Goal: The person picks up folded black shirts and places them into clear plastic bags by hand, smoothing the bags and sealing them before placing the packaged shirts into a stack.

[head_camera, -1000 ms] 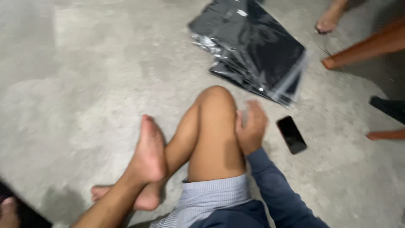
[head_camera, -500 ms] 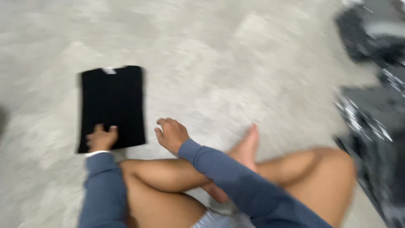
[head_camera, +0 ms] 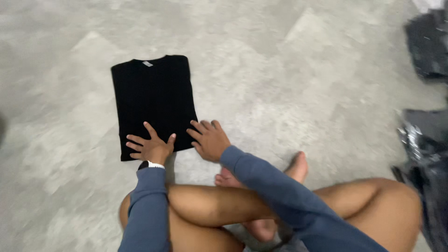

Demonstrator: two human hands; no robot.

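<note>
- A folded black shirt [head_camera: 154, 100] lies flat on the grey concrete floor [head_camera: 289, 79], forming a neat upright rectangle with its neckline at the far edge.
- A small pale grey label [head_camera: 147, 63] sits inside the collar, a short strip against the dark cloth; nothing on it can be made out.
- The left hand [head_camera: 150, 146] rests palm down on the near edge of the shirt, fingers spread flat and gripping nothing.
- The right hand [head_camera: 210, 139] lies just beside it at the shirt's near right corner, fingers open and loosely splayed, fingertips touching the cloth and holding nothing.
- Both arms wear blue sleeves [head_camera: 280, 196]; a white cuff shows at the left wrist.
- The person sits cross-legged on the floor, bare legs [head_camera: 219, 205] folded beneath the arms, bare feet showing between them.
- At the right edge, well apart from the shirt, lie dark garments in shiny clear plastic bags [head_camera: 422, 140], blurred and crinkled, with another dark bundle [head_camera: 427, 44] farther off near the top right corner.
</note>
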